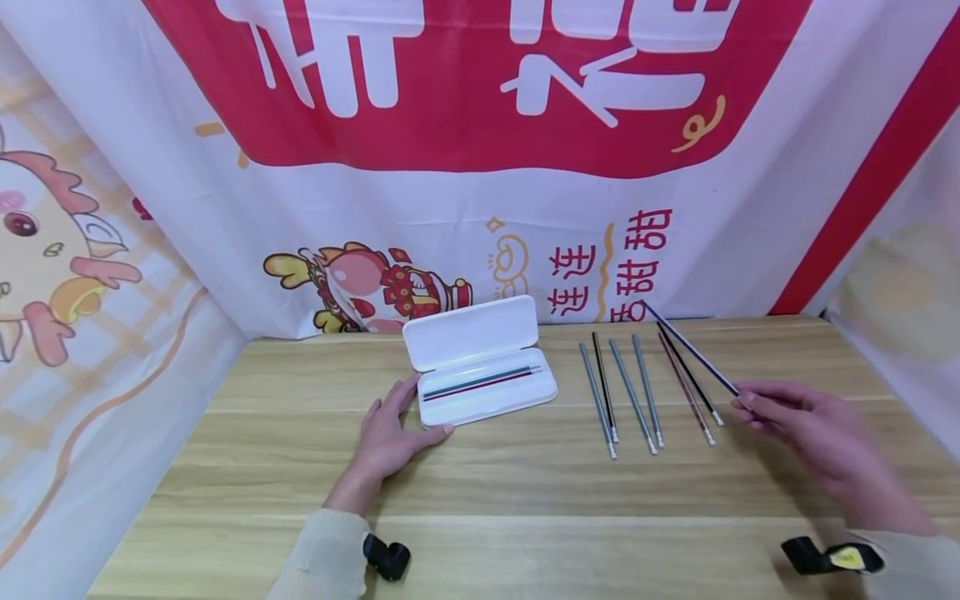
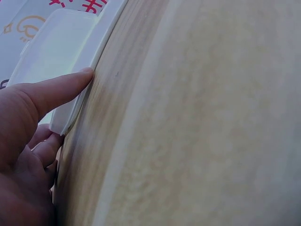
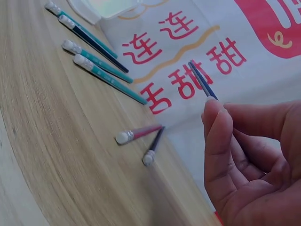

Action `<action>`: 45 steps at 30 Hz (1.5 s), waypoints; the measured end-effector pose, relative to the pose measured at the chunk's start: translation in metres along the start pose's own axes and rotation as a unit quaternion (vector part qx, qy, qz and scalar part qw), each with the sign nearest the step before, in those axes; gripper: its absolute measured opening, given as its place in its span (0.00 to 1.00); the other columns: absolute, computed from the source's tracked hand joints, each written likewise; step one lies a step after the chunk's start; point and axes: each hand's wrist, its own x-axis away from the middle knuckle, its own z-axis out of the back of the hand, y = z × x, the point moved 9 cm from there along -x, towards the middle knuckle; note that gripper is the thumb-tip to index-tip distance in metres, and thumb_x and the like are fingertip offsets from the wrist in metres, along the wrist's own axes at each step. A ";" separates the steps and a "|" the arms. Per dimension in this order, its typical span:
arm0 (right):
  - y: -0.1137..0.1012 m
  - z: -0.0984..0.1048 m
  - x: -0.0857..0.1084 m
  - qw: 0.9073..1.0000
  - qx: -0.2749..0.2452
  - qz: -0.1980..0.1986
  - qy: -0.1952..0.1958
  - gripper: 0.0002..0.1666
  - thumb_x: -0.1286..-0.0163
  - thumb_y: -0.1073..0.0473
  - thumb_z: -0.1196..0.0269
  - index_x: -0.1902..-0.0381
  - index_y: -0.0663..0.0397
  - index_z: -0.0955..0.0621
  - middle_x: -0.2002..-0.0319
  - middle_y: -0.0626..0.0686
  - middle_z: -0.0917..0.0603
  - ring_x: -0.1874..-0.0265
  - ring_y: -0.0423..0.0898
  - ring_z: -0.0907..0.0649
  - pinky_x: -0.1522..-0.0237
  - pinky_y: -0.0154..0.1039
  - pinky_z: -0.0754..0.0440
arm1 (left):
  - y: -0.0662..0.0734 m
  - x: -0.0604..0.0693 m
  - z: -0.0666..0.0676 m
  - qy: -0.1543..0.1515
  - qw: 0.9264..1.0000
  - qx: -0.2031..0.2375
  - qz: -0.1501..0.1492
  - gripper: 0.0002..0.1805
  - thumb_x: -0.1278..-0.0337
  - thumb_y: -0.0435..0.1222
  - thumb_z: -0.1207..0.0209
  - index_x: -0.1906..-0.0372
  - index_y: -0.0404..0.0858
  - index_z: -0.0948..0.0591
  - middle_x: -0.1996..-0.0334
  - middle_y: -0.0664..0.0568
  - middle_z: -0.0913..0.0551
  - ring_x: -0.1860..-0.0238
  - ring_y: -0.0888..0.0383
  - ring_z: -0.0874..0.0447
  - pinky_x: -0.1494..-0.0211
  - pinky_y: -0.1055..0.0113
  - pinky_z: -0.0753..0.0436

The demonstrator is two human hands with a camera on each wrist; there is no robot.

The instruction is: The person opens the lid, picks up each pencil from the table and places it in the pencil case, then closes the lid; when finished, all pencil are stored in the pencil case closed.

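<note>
R grip (image 1: 810, 429) pinching dark pencil (image 1: 690, 347), L grip (image 1: 393, 433) at white case (image 1: 495, 405)

You're holding the pencil by its near end btwn R thumb & fingers, above the surface (image 1: 525, 492). Your L grip is resting spread, thumb touching the open case's front edge, fingers at its L side. Two pencils (image 1: 477, 385) are lying in the case; six more pencils (image 1: 632, 397) are lying btwn case & R grip.
</note>
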 end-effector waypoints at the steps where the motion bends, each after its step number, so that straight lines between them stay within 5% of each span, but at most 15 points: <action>1: 0.000 -0.003 -0.001 1.000 0.012 0.000 -0.002 0.15 0.20 0.66 0.37 0.53 0.40 0.08 0.59 0.43 0.05 0.61 0.38 0.07 0.57 0.30 0.08 | 0.000 0.000 0.000 0.000 1.000 -0.001 -0.001 0.56 0.42 0.51 0.22 0.13 0.54 0.41 0.15 0.46 0.37 0.10 0.41 0.57 0.07 0.44 0.67; 6: -0.004 -0.019 -0.009 0.998 0.058 0.009 -0.017 0.13 0.20 0.65 0.36 0.52 0.41 0.09 0.59 0.43 0.06 0.61 0.37 0.09 0.57 0.30 0.08 | 0.001 -0.002 0.001 0.000 1.000 -0.003 -0.005 0.55 0.41 0.52 0.23 0.13 0.54 0.41 0.15 0.46 0.37 0.10 0.41 0.57 0.07 0.44 0.67; 9: -0.007 -0.028 -0.014 0.992 0.124 0.002 -0.012 0.12 0.18 0.61 0.37 0.43 0.51 0.12 0.58 0.40 0.08 0.59 0.35 0.10 0.56 0.30 0.08 | 0.001 -0.003 0.001 0.000 1.000 -0.006 -0.005 0.55 0.41 0.52 0.23 0.13 0.54 0.41 0.14 0.46 0.37 0.10 0.41 0.57 0.07 0.44 0.67; 14: -0.014 -0.048 -0.022 0.961 0.273 -0.031 0.006 0.28 0.15 0.51 0.41 0.28 0.63 0.23 0.52 0.42 0.10 0.57 0.37 0.13 0.53 0.34 0.09 | 0.001 -0.003 0.000 0.000 1.000 -0.006 -0.004 0.55 0.41 0.52 0.23 0.13 0.53 0.40 0.14 0.46 0.37 0.10 0.42 0.57 0.07 0.44 0.67; 23: -0.034 -0.099 -0.038 0.929 0.369 -0.031 -0.001 0.24 0.15 0.48 0.42 0.31 0.53 0.19 0.41 0.62 0.16 0.49 0.54 0.18 0.56 0.41 0.13 | -0.001 -0.001 -0.002 -0.002 1.000 0.005 0.003 0.55 0.41 0.51 0.22 0.13 0.53 0.40 0.14 0.46 0.37 0.10 0.43 0.58 0.07 0.45 0.67; 33: -0.040 -0.151 -0.067 0.929 0.368 -0.001 -0.045 0.19 0.16 0.51 0.40 0.35 0.54 0.17 0.47 0.61 0.14 0.50 0.56 0.17 0.52 0.44 0.13 | 0.000 0.000 -0.001 0.000 1.000 0.010 0.005 0.56 0.42 0.51 0.22 0.13 0.54 0.40 0.14 0.47 0.38 0.10 0.43 0.58 0.07 0.44 0.67; 45: -0.039 -0.206 -0.105 0.911 0.404 0.034 -0.079 0.14 0.16 0.58 0.40 0.42 0.55 0.14 0.50 0.61 0.12 0.54 0.54 0.16 0.54 0.43 0.15 | -0.001 -0.001 -0.001 0.002 1.000 0.017 0.005 0.54 0.42 0.50 0.22 0.14 0.55 0.39 0.14 0.48 0.38 0.10 0.43 0.58 0.07 0.44 0.67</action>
